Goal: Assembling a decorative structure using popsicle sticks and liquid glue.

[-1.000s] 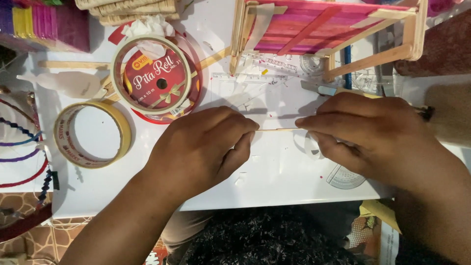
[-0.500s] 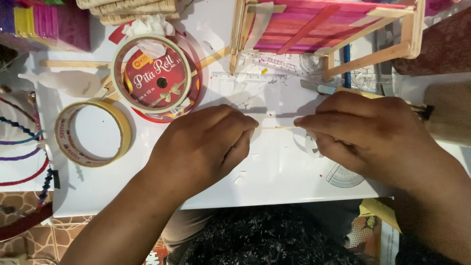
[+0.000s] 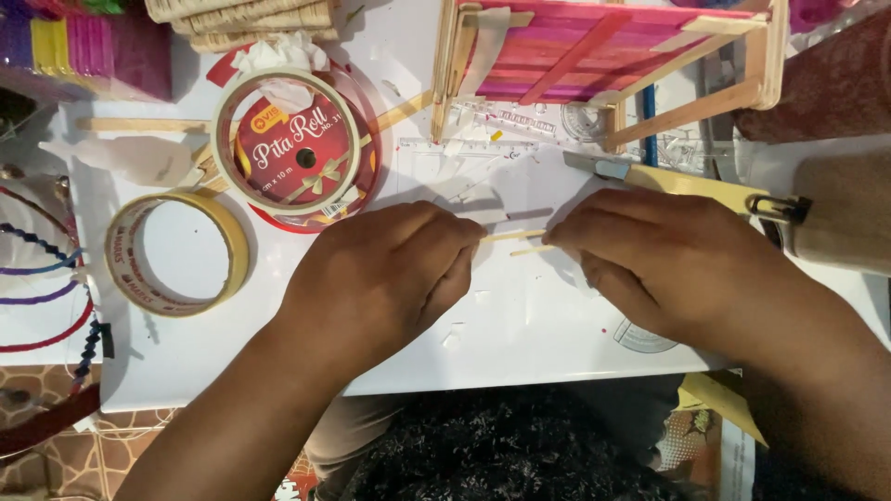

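Two thin wooden sticks [image 3: 520,241] lie between my hands over the white table [image 3: 520,325]. My left hand [image 3: 385,278] pinches their left end, fingers curled tight. My right hand [image 3: 664,264] grips their right end, knuckles up. Most of each stick is hidden under my fingers. Just behind my right hand lies a yellow utility knife [image 3: 677,181] with its blade pointing left.
A pink and natural craft-stick frame [image 3: 603,56] stands at the back. A red ribbon spool [image 3: 297,148] and a roll of yellow tape [image 3: 176,252] sit at the left, near a white glue bottle [image 3: 130,158]. Coloured craft sticks [image 3: 74,46] and beaded strings [image 3: 42,278] fill the far left.
My hands have stayed on the sticks, with only slight shifts of the fingers. The gap between them looks a little wider.
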